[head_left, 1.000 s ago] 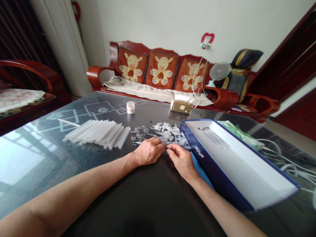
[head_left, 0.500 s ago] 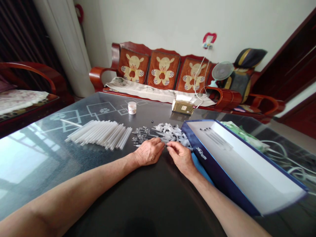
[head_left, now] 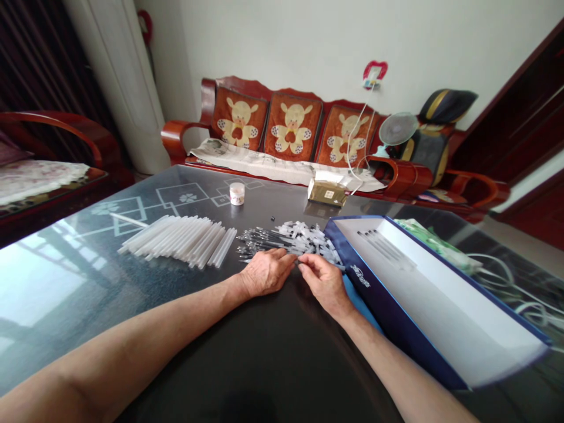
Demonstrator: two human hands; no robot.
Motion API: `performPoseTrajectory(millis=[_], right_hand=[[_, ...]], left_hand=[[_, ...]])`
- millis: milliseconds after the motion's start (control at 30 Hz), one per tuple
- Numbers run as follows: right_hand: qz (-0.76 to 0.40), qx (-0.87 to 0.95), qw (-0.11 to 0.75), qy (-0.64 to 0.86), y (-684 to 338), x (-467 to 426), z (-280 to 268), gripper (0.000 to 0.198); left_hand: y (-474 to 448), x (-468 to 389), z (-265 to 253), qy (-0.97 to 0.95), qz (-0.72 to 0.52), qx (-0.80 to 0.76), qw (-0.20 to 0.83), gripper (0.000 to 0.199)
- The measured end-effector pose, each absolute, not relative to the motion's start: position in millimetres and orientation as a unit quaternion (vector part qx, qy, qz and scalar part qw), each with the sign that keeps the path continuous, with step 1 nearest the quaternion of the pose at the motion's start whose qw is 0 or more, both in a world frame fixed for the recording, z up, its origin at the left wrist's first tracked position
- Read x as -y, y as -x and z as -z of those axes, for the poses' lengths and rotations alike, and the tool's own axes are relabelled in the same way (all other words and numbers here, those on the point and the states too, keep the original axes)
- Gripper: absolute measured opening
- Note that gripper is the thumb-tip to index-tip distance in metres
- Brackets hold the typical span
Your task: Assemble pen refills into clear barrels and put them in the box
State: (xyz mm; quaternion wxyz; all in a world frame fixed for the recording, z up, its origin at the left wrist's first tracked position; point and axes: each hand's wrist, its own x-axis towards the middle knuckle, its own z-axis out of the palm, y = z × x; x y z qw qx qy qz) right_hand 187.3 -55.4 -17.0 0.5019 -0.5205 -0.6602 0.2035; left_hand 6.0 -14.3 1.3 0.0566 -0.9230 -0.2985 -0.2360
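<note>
Black desk (head_left: 220, 364), head view: glossy, patterned with pale squares toward the far left, bright with reflected light along the left side.
Left hand (head_left: 267, 273): resting at the near edge of the pile, back upward, fingers bent toward the other hand; fingertips partly hidden, so cannot tell whether gripping or merely steadying.
Right hand (head_left: 324, 281): thumb and forefinger brought together in a pinch, apparently on a small dark piece (head_left: 298, 262), right where both sets of fingertips meet; too small to identify.
Dark refills (head_left: 259, 238): just beyond the left hand, piled loosely, points toward the left.
White plastic pieces (head_left: 304, 235): heaped just beyond the fingertips, between refills and box.
Clear tubes (head_left: 180, 241): laid side by side left of the refills, apart from both hands.
Blue box (head_left: 392, 311): open, white inside, just right of the right hand, with slim dark-tipped pens (head_left: 388, 249) near the far end.
Step in hand: probably fine two-handed handling of one small part.
Next move: seems to call for a light, steady pinch and close alignment of fingertips.
</note>
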Motion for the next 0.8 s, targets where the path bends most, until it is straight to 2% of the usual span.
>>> performPoseTrajectory(millis=[267,600,800], right_hand=[[-0.258,0.64,0.504,0.52,-185.6,56.1,12.1,0.019],[-0.189,0.67,0.445,0.564,-183.8,59.3,4.0,0.033],[-0.204,0.682,0.448,0.542,-183.1,63.3,-1.6,0.021]], left_hand=[[-6.1,14.4,-1.3,0.917,0.263,0.292,0.06,0.033],[-5.0,14.6,-0.3,0.915,0.286,0.267,0.1,0.028],[-5.9,14.1,1.2,0.909,0.297,0.276,0.099,0.03]])
